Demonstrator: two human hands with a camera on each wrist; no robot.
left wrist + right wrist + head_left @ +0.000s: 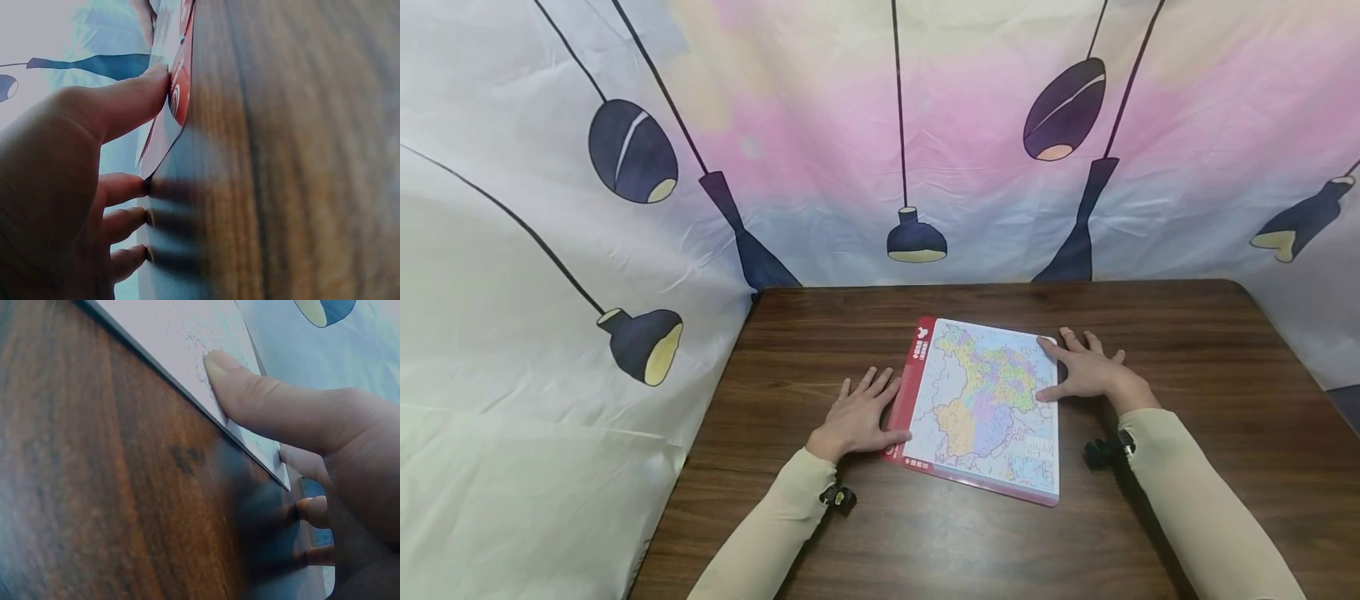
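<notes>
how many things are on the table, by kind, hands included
map board: 1, lying flat on the wooden table
hands: 2, left hand touching the board's red edge, right hand resting on its right side
total: 3

Print on the map board [985,400] is unreadable.

Curtained recording booth, wooden table [1187,333], lamp-print backdrop [820,150]

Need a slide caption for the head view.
Left hand and right hand rest flat at opposite edges of a red-bordered map board on a dark wooden table.
</notes>
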